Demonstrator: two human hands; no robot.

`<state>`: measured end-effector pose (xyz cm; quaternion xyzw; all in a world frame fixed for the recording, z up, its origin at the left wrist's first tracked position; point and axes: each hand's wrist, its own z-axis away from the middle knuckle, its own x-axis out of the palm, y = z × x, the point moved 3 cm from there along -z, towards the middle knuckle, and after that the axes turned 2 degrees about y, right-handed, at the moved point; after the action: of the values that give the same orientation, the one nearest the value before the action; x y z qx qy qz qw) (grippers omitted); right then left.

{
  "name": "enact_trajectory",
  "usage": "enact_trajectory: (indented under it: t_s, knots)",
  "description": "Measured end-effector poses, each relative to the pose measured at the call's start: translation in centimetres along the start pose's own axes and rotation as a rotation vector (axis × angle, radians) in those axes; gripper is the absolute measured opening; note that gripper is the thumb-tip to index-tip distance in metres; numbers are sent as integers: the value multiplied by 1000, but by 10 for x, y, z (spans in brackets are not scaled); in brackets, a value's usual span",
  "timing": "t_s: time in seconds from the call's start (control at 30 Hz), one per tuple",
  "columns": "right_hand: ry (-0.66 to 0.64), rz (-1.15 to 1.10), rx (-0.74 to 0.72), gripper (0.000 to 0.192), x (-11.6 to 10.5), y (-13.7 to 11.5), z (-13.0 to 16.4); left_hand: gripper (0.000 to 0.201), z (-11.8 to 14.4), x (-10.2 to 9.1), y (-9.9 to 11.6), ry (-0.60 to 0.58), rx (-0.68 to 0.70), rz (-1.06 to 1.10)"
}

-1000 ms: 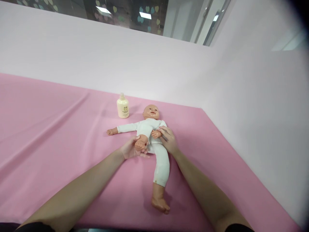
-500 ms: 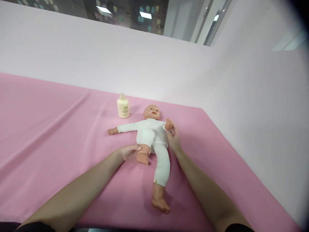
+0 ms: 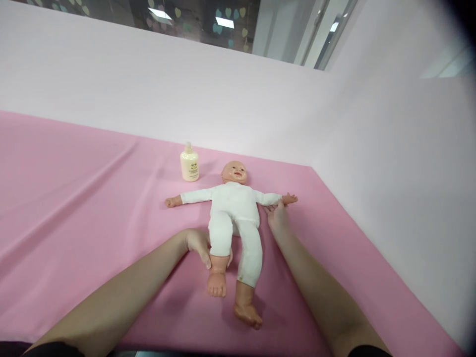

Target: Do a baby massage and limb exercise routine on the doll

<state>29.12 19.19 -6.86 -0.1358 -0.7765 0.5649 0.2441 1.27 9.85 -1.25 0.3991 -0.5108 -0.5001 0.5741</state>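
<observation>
A baby doll (image 3: 233,208) in a white suit lies on its back on the pink sheet (image 3: 82,208), both arms spread wide and both legs stretched toward me. My left hand (image 3: 199,244) grips the doll's leg at the ankle, on the left side of the picture. My right hand (image 3: 277,216) lies under the doll's outstretched arm near its wrist, fingers touching the sleeve. A small cream lotion bottle (image 3: 189,162) stands upright just behind the doll's other arm, to the left of its head.
The pink sheet covers a wide flat surface that runs to a pale pink wall (image 3: 223,94) at the back and right. Windows (image 3: 208,22) show above the wall.
The doll's bent leg has been drawn straight down by my left hand. Its arm, folded on the chest before, has been swung out to the side by my right hand.
</observation>
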Motion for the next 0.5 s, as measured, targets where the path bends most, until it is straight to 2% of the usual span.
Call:
enact_trajectory:
  t_s: [0.07, 0.13, 0.17, 0.3, 0.4, 0.5]
  knots:
    - [64, -50, 144, 48, 0, 1, 2, 42, 1, -6, -3, 135, 45, 70]
    - [74, -75, 192, 51, 2, -3, 4, 38, 1, -10, -4, 223, 68, 130]
    - [73, -83, 192, 52, 3, -6, 6, 39, 1, -9, -4, 203, 56, 127]
    - [95, -138, 227, 58, 7, -14, 10, 43, -1, 1, 3, -8, -25, 0]
    - [92, -141, 252, 59, 9, -17, 12, 44, 0, 5, 7, 0, -21, 30]
    - [73, -100, 236, 60, 12, -21, 15, 53, 0, 5, 2, -37, 10, 177]
